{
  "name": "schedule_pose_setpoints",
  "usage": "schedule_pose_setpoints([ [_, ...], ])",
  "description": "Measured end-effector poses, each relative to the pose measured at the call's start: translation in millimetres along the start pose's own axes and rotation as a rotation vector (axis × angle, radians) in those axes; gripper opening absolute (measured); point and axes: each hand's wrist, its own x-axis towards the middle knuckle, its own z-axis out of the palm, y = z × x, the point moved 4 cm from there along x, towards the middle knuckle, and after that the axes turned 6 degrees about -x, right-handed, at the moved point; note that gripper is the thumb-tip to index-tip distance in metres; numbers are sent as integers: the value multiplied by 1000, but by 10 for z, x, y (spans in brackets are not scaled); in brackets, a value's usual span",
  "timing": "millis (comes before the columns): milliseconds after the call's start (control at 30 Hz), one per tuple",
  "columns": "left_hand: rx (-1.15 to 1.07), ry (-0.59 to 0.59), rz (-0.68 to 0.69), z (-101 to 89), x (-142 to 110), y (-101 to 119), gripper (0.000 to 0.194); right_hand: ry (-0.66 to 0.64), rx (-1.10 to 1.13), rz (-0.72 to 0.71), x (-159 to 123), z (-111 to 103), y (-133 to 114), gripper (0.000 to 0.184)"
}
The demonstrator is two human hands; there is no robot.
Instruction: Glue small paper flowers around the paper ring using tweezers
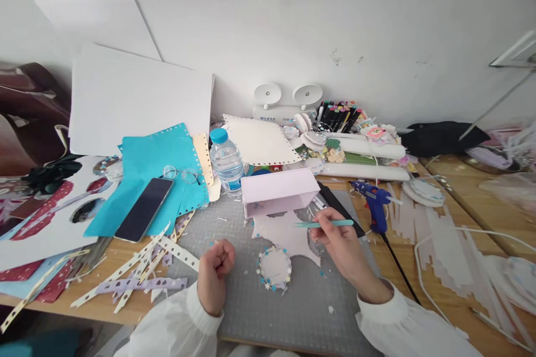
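- The left hand (216,269) is beside the cutting mat's left part, fingers curled in; no held object shows.
- The right hand (340,246) pinches a slim teal tool (341,223) between thumb and fingers, its back end sticking out on the right.
- The teal tool's long axis runs nearly level from side to side, its thin tip pointing left over a pale cut-out sheet (278,228); whether the tip touches the sheet cannot be told.
- A pale round piece (275,266), edged with small blue and cream decorations, lies flat on the grey cutting mat (301,318), between the hands.
- From the left hand, the round piece lies to the right; from the right hand's fingertips, it lies to the left and closer to the person. Neither hand touches it, and the two seem about equally near, with the teal tool's tip nearer than either.
- The cut-out sheet, with its curved notches, lies just beyond the round piece; past it stands an open lilac box (280,187), opening toward the person.
- A water bottle (226,163) stands beside the box's left end, and a phone (144,209) rests farther left on blue sheets (154,148).
- A blue glue gun (377,203) lies on the wooden tabletop (125,312), beyond the right hand.
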Motion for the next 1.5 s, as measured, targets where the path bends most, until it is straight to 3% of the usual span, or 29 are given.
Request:
schedule_pose_setpoints([
  [67,79,-22,102,4,-116,-9,46,-29,-67,-16,-6,39,-75,20],
  [167,347,-221,316,138,-259,54,28,-81,-185,-61,-3,161,-174,18],
  [267,521,-447,548,336,-345,135,23,-125,-255,-97,8,281,-218,17],
  [367,620,-563,644,460,-351,131,18,-130,-312,-104,21,281,-260,17],
  [600,657,-481,649,431,-293,63,26,124,-374,-217,-10,-260,-575,16],
  [700,590,-406,705,402,-293,116,27,170,-355,-235,-44,-369,-565,17],
  [833,514,-302,780,372,-307,188,27,89,-535,-232,-34,-140,-392,15],
  [933,514,-306,803,381,-318,196,25,-5,-598,-332,35,155,-244,13],
  [1067,493,-336,793,391,-312,184,21,22,-617,-380,197,404,-23,15],
  [1300,452,-405,758,404,-312,149,17,102,-654,-422,437,564,236,14],
  [1500,442,-434,737,425,-309,140,20,-4,-687,-448,385,606,214,11],
])
